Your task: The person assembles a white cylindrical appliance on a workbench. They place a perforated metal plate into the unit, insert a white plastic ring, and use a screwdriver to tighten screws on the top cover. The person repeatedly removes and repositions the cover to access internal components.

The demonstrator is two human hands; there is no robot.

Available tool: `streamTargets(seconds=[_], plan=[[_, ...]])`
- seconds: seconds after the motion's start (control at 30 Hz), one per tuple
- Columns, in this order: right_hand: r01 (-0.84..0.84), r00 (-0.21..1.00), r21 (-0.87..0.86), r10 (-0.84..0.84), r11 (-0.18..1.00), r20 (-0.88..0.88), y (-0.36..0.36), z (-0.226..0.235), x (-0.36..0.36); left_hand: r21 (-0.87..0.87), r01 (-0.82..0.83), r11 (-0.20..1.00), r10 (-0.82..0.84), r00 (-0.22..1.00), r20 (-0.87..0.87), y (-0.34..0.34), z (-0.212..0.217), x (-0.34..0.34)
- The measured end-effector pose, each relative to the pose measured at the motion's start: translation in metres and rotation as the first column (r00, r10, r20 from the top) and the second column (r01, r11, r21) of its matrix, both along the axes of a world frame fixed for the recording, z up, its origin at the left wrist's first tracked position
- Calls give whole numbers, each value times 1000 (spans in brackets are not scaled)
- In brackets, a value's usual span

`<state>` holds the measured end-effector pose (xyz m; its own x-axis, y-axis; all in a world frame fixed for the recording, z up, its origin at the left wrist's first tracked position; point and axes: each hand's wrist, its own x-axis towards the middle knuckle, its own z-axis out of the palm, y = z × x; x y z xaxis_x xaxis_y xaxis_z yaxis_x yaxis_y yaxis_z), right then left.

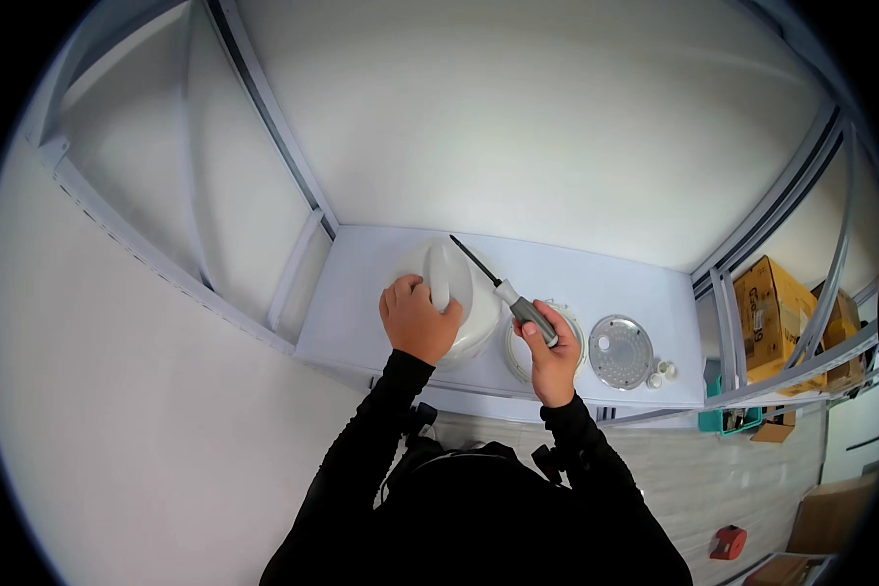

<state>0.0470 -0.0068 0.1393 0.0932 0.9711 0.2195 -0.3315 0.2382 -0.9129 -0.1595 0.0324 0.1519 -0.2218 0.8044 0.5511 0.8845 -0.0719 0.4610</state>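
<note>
On the left half of the white bench top stands a rounded white appliance (477, 334) with a raised bar (440, 275) on its top. My left hand (418, 320) rests on it, its fingers and thumb curled at the bar. In my right hand (554, 369) is a screwdriver (531, 316) with a grey and white handle. Its dark shaft points up and to the left, over the appliance. Beneath that hand lies a round white part (515, 359), partly hidden. Farther right is a clear, perforated round plate (622, 354).
Several small white pieces (664, 372) lie beside the clear plate. Metal frame posts (291, 146) and a back panel (557, 127) surround the bench (361, 259). Cardboard boxes (774, 317) and a teal bin (713, 418) stand at the right. A red object (728, 542) is on the floor.
</note>
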Motion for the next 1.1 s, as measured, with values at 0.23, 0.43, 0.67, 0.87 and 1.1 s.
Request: streamTargets(seconds=[0.23, 0.43, 0.67, 0.87, 1.1], plan=[[-10, 993, 33, 6, 999, 114, 17, 2, -26, 73, 17, 997, -19, 999, 26, -2, 20, 6], [-2, 996, 29, 0, 1000, 90, 21, 4, -31, 102, 150, 983, -164, 977, 138, -7, 15, -4], [37, 997, 2, -37, 999, -65, 23, 11, -25, 155, 277, 948, -312, 715, 625, -23, 46, -4], [52, 996, 100, -58, 994, 66, 14, 13, -23, 165, 296, 941, -339, 839, 425, -24, 39, -27], [86, 976, 214, -126, 973, 179, 1, 11, -31, -69, 113, 991, -73, 901, 429, -38, 17, -73]])
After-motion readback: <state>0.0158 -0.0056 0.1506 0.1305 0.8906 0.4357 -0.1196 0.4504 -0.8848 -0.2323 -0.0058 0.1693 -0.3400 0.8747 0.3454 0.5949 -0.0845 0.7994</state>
